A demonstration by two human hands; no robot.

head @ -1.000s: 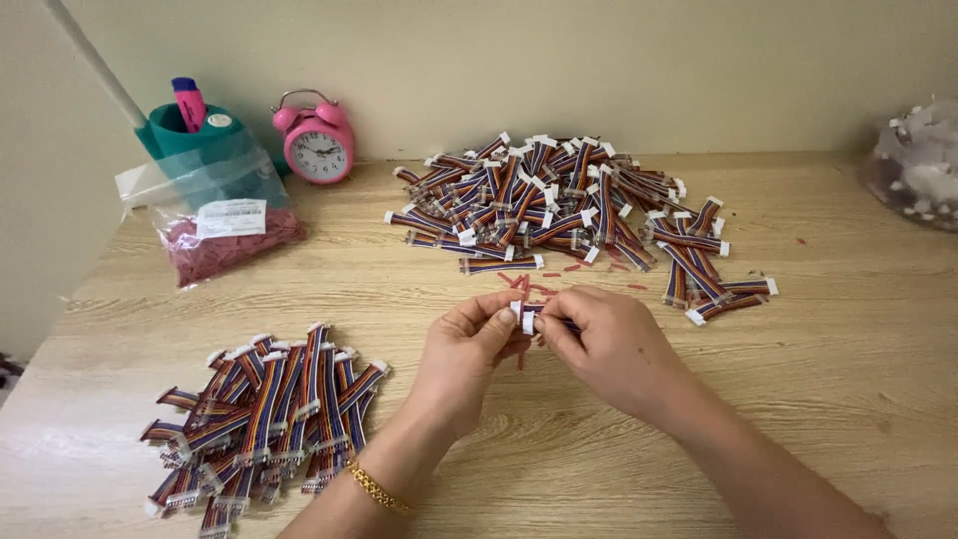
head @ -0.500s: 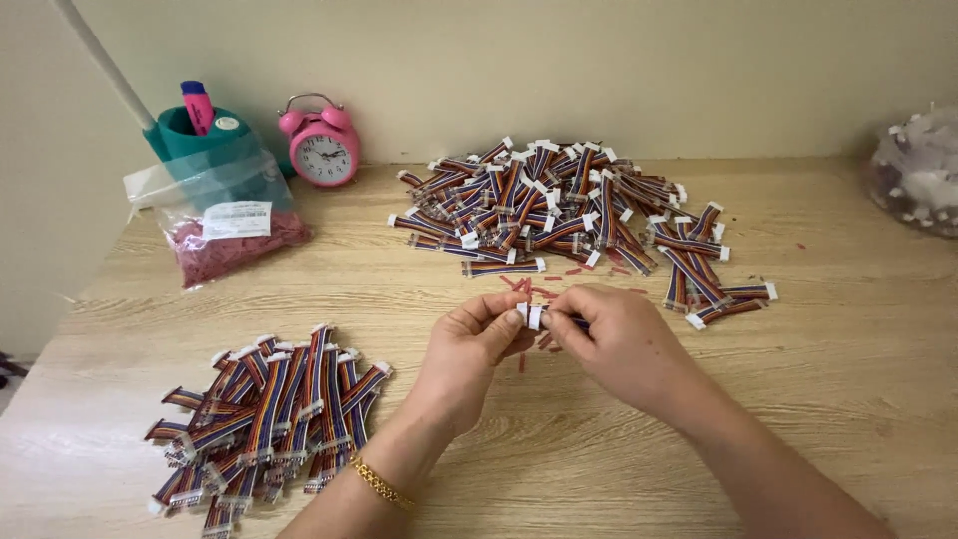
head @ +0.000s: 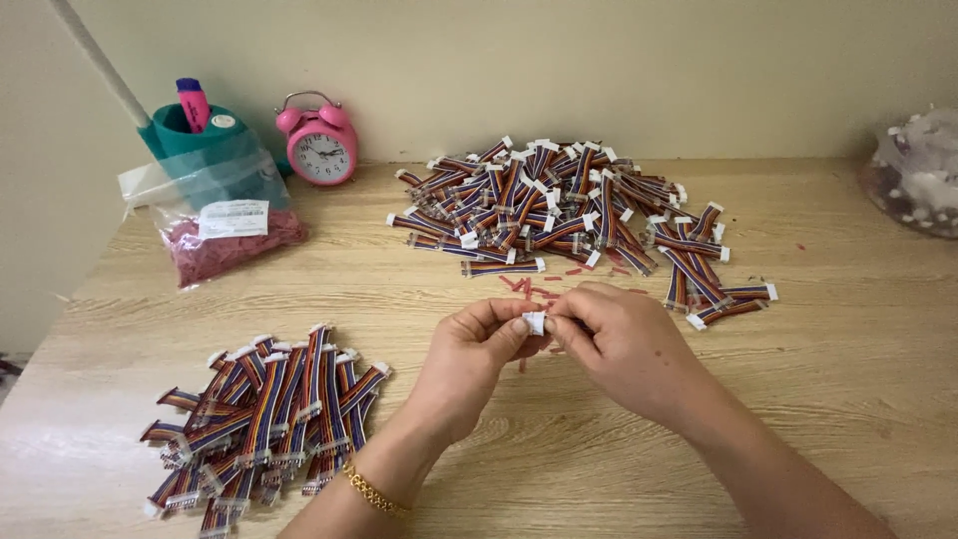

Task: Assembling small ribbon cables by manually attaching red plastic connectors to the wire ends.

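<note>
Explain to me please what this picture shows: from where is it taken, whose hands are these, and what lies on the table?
A camera worn on a person's head looks down at their own bare hands. The left hand and right hand together pinch a small white connector above a wooden table. One big pile of coloured ribbon cables lies farther back, a smaller pile near the left. Behind stand a pink alarm clock, a green cup and a clear bag of red bits.
</note>
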